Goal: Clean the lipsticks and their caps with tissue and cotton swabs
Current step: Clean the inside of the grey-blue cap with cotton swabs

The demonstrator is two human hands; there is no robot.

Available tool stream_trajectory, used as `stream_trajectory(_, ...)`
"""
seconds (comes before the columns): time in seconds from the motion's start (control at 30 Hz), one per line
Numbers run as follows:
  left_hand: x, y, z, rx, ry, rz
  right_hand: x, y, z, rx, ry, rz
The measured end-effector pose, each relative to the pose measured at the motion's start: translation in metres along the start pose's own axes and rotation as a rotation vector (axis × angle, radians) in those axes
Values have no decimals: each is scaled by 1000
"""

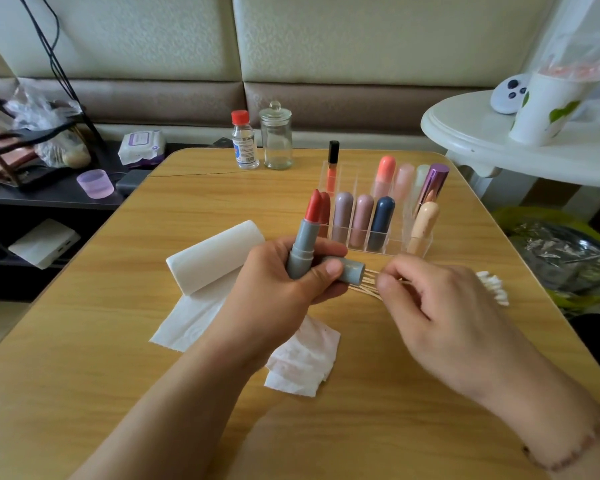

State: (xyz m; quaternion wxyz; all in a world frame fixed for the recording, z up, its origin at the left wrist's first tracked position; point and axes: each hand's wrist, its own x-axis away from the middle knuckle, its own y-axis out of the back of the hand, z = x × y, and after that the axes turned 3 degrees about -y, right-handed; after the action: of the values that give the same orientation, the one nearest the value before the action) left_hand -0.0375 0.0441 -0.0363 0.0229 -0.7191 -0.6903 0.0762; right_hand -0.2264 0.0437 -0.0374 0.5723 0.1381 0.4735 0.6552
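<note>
Lipstick (307, 233), a matte grey tube with red waxy tip, sits mid-frame with its round cap (350, 270), both gripped in my left hand (278, 282). My right hand (430, 306) curls over the thin wooden swabs (364, 289), pinching one.

A wood-grain desk (84, 358) fills the centre and lower frame. On it, left of centre, lies a tissue roll (215, 256) with its loose end unrolled toward the lower left; a crumpled tissue (303, 358) sits just below centre. Cotton swabs (492, 287) lie at centre right. A clear organizer (388, 237) holding capped lipsticks stands above centre, and a red-capped bottle (245, 142) stands just beside a lidded glass jar (276, 138) at the far edge.
</note>
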Motion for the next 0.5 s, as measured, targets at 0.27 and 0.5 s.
stream_trajectory(0.27, 3, -2, -1, -47, 8, 42, -2, -5, 0, -3, 39, -23)
stream_trajectory(0.5, 2, -4, 0, -26, 5, -18, -1, -5, 1, -120, -1, -47)
